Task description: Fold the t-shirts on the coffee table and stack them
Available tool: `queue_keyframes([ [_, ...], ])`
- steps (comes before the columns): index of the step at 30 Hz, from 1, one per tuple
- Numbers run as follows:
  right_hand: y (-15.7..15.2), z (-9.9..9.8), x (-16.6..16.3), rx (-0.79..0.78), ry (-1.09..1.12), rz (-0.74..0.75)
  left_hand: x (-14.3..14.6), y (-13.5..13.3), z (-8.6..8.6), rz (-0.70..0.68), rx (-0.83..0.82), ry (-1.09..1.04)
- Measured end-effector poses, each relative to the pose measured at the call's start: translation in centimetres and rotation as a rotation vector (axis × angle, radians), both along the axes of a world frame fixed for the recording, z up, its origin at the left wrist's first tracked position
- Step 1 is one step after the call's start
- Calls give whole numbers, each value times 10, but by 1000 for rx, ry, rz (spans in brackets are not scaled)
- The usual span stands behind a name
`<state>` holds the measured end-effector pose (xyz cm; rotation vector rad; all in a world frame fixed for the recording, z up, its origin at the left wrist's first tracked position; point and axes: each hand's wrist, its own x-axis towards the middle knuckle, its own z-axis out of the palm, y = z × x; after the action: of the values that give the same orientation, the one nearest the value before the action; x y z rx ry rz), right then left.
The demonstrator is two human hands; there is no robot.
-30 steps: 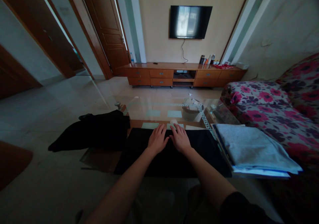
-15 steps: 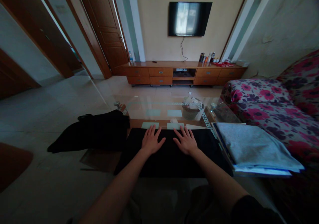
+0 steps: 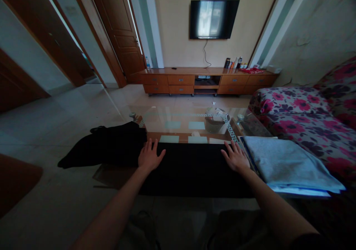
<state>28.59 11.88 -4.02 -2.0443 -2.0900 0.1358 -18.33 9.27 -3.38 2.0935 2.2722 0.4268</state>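
Observation:
A black cloth garment [image 3: 194, 170], its kind hard to make out, lies flat across the near side of the glass coffee table [image 3: 183, 113]. My left hand [image 3: 150, 156] rests flat on its left end, fingers spread. On the right end lies my right hand [image 3: 236, 157], palm down with the fingers apart. Just left of my left hand, another black garment [image 3: 102, 146] lies loosely and hangs past the table's side. Close by my right hand is a stack of folded clothes with a light grey-blue one [image 3: 286, 164] on top.
A sofa with a flowered cover [image 3: 300, 120] stands along the right. Across the room, a low wooden TV cabinet [image 3: 180, 80] holds bottles and small items beneath a wall-mounted television [image 3: 214, 19]. Under the glass is a basket-like container [image 3: 215, 124] with papers.
My hands have slid apart over the black garment, the left one leftward and the right one rightward, from near its middle to its two ends. The view has shifted slightly.

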Motion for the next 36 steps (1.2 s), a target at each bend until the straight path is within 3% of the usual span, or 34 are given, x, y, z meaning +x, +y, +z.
queue_keyframes([
  [7, 1, 0, -3, -16, -94, -44, -15, 6, -6, -36, -12, 60],
  [13, -17, 13, -29, 41, -226, -144, 9, -6, 12, -131, 208, 114],
  [18, -37, 17, -54, -10, -188, 53, 46, -25, 16, -359, 109, 103],
  [23, -39, 15, -60, -60, -181, 29, 54, -31, 7, -387, -5, 77],
  [28, -43, 22, -68, -39, -186, 11, 59, -29, 12, -422, -6, 46],
  [36, -56, 23, -89, 2, -160, 232, 79, -36, 15, -613, -38, 24],
])
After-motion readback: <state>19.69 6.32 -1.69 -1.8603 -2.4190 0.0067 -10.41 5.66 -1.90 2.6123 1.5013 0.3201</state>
